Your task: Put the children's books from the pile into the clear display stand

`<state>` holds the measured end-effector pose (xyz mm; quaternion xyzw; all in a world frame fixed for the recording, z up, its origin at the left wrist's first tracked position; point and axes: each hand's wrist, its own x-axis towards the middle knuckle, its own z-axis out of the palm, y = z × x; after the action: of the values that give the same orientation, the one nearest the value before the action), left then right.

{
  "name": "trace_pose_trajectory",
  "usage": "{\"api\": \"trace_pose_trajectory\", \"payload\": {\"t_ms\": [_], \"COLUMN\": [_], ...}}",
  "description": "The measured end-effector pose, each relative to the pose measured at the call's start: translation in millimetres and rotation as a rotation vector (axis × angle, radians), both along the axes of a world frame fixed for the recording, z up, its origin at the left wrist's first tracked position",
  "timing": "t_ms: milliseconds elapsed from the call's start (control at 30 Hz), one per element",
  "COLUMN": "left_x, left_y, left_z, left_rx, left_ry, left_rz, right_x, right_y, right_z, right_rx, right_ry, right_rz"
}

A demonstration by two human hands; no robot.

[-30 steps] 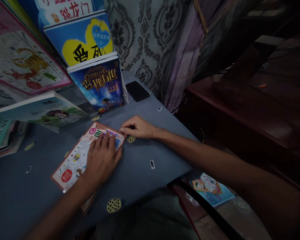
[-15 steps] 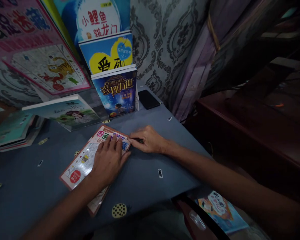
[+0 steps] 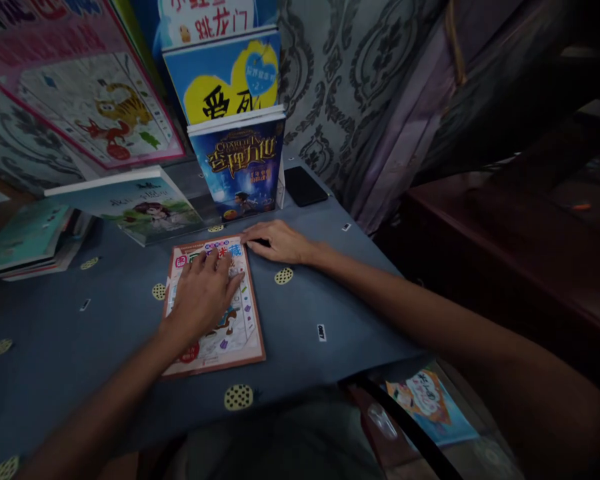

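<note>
A thin activity book [image 3: 245, 340] with a pinkish-orange border and colourful Chinese lettering lies on the grey-blue tablecloth [image 3: 300, 300]. My left hand [image 3: 203, 283] rests on its cover, palm down with the fingers spread, hiding the middle of the picture. At the book's top right corner is my right hand [image 3: 275, 241], thumb and forefinger closed on the corner. Behind the book, a landscape picture book with a girl on it [image 3: 153, 203] leans open-backed on the table. A dark blue book with gold lettering [image 3: 245, 167] stands upright just beyond my right hand.
A black phone [image 3: 305, 187] lies near the table's right edge. Taller books stand at the back, among them a yellow-heart book [image 3: 225, 77] and a pink one [image 3: 55, 50]. A pile of books [image 3: 25, 243] sits at the left. Lower right, a blue book [image 3: 435, 407] lies below table height.
The activity book has turned from a slant to nearly straight, its lower end swinging right. Both hands have stayed on it while the view shifted slightly.
</note>
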<state>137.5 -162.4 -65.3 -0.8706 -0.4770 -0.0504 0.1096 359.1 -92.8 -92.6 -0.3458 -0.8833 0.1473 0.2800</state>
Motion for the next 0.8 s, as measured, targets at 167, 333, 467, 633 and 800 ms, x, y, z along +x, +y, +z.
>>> {"api": "trace_pose_trajectory", "payload": {"t_ms": [167,333,467,633,800], "left_x": [-9,-28,-41,-44,-38], "left_y": [-6,-35,-57,-66,-68], "left_z": [5.0,8.9,8.4,5.2,2.3], "left_rx": [-0.113,-0.253,-0.281,-0.219,-0.165], "left_ry": [-0.052,-0.108,-0.057,-0.093,-0.117], "left_rz": [-0.105,-0.380,-0.450,-0.475,-0.458], "right_x": [-2,2,2,2,2], "right_y": [0,-2,0,0,-1], "right_z": [-5.2,-8.8,-12.4,-14.7,-13.9], "right_rx": [0.000,-0.001,-0.005,0.011,0.027], "right_ry": [0.020,0.006,0.017,-0.002,-0.030], "right_rz": [-0.005,0.016,0.011,0.017,0.024]}}
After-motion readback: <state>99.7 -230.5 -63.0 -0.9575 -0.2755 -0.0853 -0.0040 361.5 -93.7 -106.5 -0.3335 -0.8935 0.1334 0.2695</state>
